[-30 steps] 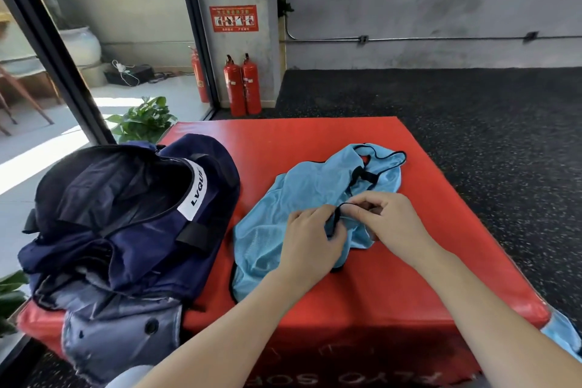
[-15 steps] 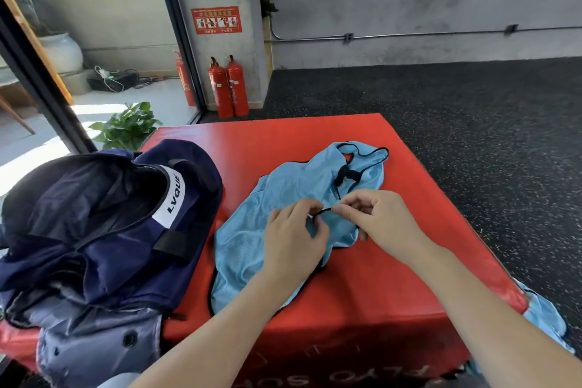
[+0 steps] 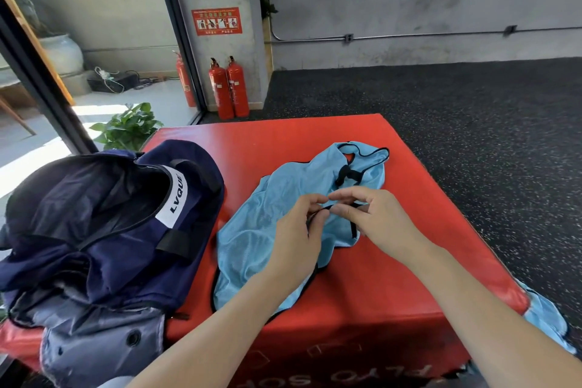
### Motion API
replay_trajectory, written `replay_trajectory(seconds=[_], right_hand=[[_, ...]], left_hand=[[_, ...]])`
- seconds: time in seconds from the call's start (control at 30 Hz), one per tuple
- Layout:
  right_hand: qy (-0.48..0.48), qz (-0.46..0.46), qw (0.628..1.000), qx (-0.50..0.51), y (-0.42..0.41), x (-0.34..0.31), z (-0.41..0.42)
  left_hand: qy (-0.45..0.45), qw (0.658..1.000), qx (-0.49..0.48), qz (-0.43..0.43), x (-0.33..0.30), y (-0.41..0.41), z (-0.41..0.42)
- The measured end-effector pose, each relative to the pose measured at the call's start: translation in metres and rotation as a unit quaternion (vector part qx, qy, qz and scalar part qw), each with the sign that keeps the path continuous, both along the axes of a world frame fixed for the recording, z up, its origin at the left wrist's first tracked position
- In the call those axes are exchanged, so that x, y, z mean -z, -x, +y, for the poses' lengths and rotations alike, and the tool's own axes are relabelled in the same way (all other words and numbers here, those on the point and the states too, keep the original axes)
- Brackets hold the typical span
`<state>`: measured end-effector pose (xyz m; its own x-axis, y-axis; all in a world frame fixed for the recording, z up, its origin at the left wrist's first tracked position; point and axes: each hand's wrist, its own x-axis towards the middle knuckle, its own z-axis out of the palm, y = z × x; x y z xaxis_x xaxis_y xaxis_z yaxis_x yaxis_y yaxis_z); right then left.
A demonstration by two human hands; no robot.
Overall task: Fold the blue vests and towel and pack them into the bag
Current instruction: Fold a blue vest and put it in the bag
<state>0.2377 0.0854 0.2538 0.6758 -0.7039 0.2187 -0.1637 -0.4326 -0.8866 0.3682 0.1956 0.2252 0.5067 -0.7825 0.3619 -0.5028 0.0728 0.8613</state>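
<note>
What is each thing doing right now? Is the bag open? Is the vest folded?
Blue vest: unfolded, rumpled on the red box.
Bag: open, on the box's left side.
Left hand: pinching the vest's black strap.
Right hand: pinching the same strap.
Second blue cloth: hanging off the box's right edge.

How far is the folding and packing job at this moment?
Nothing looks packed yet: the open navy bag shows only its dark lining. In hand: the blue vest lies unfolded on the red box; the left hand and right hand pinch its black strap. Left: folding, another blue cloth beside the box, then packing.
</note>
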Motion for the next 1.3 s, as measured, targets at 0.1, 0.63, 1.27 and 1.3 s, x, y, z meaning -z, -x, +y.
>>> replay_trajectory(seconds=[0.1,0.63,1.27,1.3], right_hand=[[0.021,0.024,1.000,-0.001,0.000,0.000,0.000],[0.096,0.023,0.987,0.127,0.019,-0.095,-0.063],[0.285,-0.050,0.923,0.253,0.056,-0.276,-0.106],[0.278,-0.028,0.929,0.244,0.059,-0.266,-0.105]], left_hand=[[0.001,1.000,0.005,-0.013,0.000,-0.003,0.002],[-0.186,0.934,-0.161,-0.260,-0.081,-0.140,0.018],[0.040,0.921,-0.231,-0.313,-0.334,-0.156,-0.009],[0.022,0.928,-0.214,-0.304,-0.325,-0.155,-0.008]])
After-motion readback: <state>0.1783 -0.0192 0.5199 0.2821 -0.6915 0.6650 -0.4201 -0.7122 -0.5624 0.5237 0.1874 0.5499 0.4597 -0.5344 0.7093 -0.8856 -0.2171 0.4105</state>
